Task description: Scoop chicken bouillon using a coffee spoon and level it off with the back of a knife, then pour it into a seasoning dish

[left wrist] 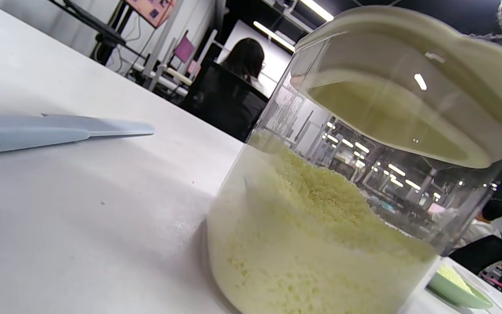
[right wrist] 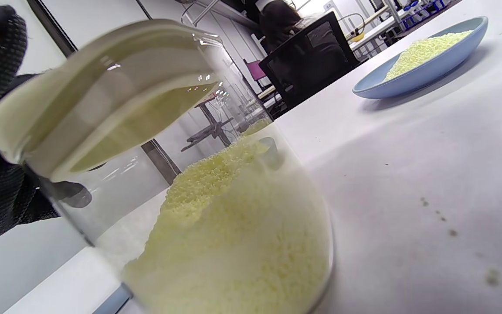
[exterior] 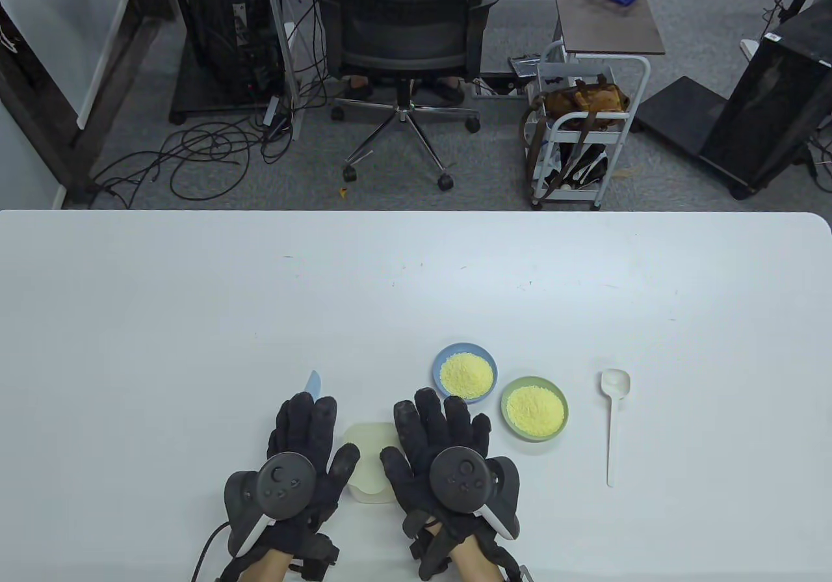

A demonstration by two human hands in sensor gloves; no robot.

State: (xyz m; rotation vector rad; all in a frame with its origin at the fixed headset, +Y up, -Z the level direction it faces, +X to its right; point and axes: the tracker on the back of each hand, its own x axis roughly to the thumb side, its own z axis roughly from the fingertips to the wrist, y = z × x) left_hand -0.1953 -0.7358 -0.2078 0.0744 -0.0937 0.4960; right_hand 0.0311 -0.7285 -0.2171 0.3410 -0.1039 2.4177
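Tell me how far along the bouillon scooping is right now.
Barely begun. Both dishes, blue and green, already hold yellow granules. The left hand and right hand sit either side of the bouillon jar, whose cream lid is still on. The spoon lies untouched to the right and the knife lies on the table by the left hand. Opening, scooping, levelling and pouring all remain.

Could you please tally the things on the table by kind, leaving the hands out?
Dishes with bouillon: 2, a blue dish and a green dish
Jars: 1, a lidded jar of bouillon
Spoons: 1, a white spoon
Knives: 1, a light blue knife
Total: 5
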